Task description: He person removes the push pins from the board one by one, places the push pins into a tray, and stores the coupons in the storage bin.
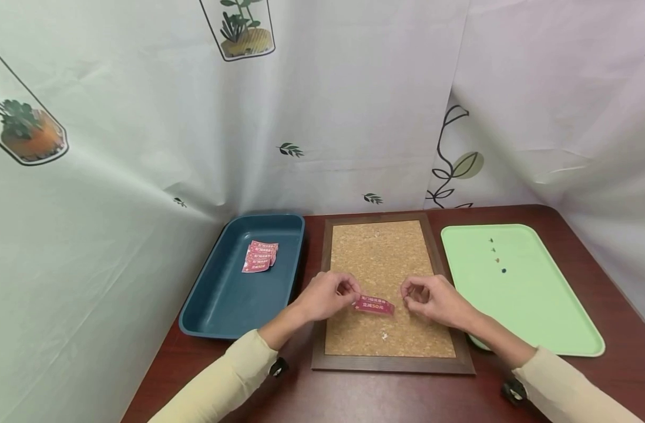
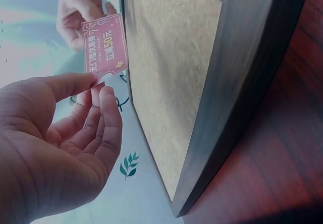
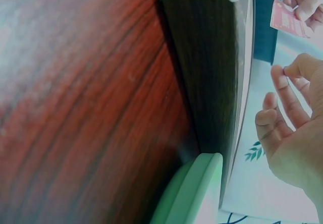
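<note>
My left hand [image 1: 328,295] pinches one end of a pink-red paper coupon [image 1: 374,305] with white and yellow print. The coupon is held above the lower half of a cork board [image 1: 378,247] with a brown frame. In the left wrist view, thumb and forefinger grip the edge of the coupon [image 2: 105,47]. Across from it, my right hand [image 1: 433,299] has its thumb and forefinger tips together. In the right wrist view a tiny dark thing, likely a push pin [image 3: 284,71], shows between those fingertips, mostly hidden; the other fingers are loosely bent.
At the left stands a blue tray [image 1: 201,294] with several overlapping pink coupons [image 1: 259,257]. A light green tray [image 1: 544,305] on the right bears a row of several small pins [image 1: 504,271]. A patterned white cloth [image 1: 333,106] hangs behind the dark red table [image 1: 354,399].
</note>
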Tool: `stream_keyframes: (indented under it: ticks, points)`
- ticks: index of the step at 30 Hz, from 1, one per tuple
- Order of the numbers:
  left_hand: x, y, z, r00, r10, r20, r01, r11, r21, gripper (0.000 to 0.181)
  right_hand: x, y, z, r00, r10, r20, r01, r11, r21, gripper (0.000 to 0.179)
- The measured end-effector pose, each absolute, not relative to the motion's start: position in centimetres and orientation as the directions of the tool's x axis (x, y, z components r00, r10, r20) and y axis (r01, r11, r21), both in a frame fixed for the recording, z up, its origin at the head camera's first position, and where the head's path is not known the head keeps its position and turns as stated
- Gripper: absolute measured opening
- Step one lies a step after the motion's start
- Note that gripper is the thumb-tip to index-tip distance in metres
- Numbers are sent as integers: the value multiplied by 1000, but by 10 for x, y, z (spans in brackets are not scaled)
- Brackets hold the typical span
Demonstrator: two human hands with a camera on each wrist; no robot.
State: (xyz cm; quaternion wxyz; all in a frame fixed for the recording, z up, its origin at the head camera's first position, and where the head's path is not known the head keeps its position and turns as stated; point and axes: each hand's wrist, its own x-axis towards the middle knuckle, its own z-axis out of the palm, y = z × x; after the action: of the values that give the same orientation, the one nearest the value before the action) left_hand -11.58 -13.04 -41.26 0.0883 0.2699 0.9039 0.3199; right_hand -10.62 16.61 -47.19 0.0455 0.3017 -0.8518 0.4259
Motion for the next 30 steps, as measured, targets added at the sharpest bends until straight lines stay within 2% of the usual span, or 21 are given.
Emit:
stream_keyframes:
  ticks: [13, 20, 30]
  points:
    - [-122, -154, -404, -863, 505, 13, 396, 659, 640, 10, -106, 170, -471, -813, -465, 349, -551, 425, -718, 25]
    - [-123, -167, -398, -874, 485, 29, 390, 663, 639, 7, -105, 173, -470, -826, -443, 348, -540, 447, -713, 33]
    - [-124, -189, -388, -903, 425, 60, 360, 672, 647, 6, -103, 183, -462, -864, -383, 328, -490, 488, -722, 22]
